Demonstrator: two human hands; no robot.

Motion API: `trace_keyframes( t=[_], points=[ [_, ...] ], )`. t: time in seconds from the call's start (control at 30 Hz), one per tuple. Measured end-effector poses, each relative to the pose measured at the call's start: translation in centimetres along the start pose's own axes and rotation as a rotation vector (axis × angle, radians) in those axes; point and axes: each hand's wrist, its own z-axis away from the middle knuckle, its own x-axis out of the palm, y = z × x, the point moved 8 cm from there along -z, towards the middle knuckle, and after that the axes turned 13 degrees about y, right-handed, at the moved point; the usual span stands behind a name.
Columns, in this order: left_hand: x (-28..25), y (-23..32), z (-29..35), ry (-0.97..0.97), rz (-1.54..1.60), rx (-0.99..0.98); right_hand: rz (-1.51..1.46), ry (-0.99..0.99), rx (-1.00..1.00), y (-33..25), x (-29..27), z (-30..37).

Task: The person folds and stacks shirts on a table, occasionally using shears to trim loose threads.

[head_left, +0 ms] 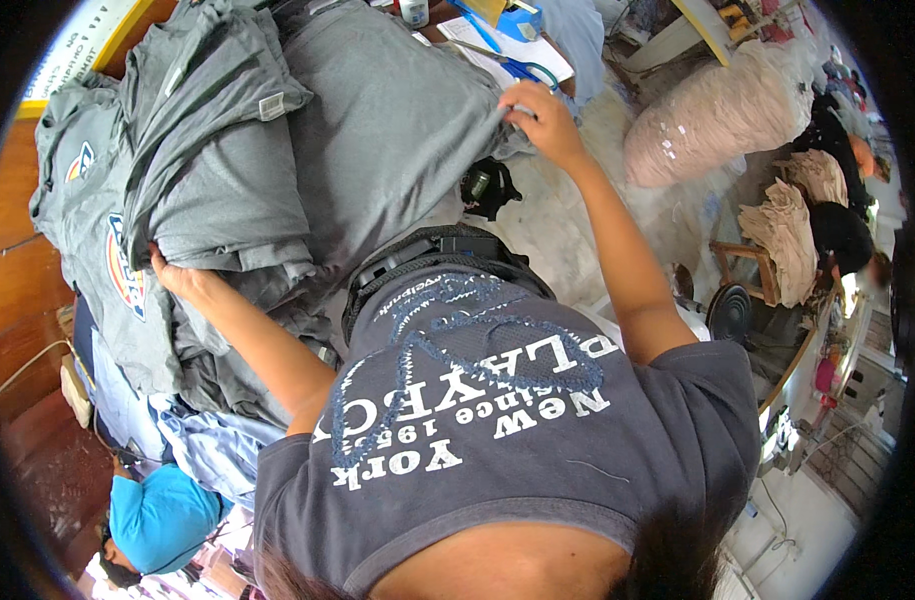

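Note:
Grey T-shirts lie heaped in front of me. My right hand (pixel 545 122) pinches the edge of a grey T-shirt (pixel 387 100) that is spread out at the centre. To the left, my left hand (pixel 177 277) grips the lower edge of a folded grey T-shirt (pixel 232 195), its fingers partly hidden by the cloth. A small white label (pixel 271 106) shows on that folded layer. Under it and further left, another grey T-shirt (pixel 89 225) carries a colourful oval print. Blue-handled scissors (pixel 533 72) lie just beyond my right hand.
White paper (pixel 512 60) lies beneath the scissors, near a blue box (pixel 517 22) and a small bottle (pixel 414 12). A large plastic-wrapped bundle (pixel 722 112) stands at the right. At lower left is a person in a blue top (pixel 162 520).

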Motion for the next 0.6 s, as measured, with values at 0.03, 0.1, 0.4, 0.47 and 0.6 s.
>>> trace_keyframes(
  t=[0.03,0.1,0.4,0.47,0.6],
  points=[
    [0.3,-0.2,0.1,-0.006,-0.011,-0.001,-0.049,0.024,0.025,0.1,0.1,-0.9],
    [0.7,-0.3,1.4,0.029,-0.033,0.073,-0.159,0.045,0.120,-1.2,0.6,-3.0],
    [0.6,-0.1,-0.1,-0.023,-0.019,0.142,-0.176,-0.119,0.263,-1.6,1.8,-4.6],
    [1.1,-0.5,1.3,0.012,0.013,0.114,-0.224,-0.204,0.374,0.8,1.9,-3.0],
    [1.0,0.1,1.8,0.017,0.048,0.149,0.042,-0.286,0.390,2.2,1.4,-2.7]
  ],
)
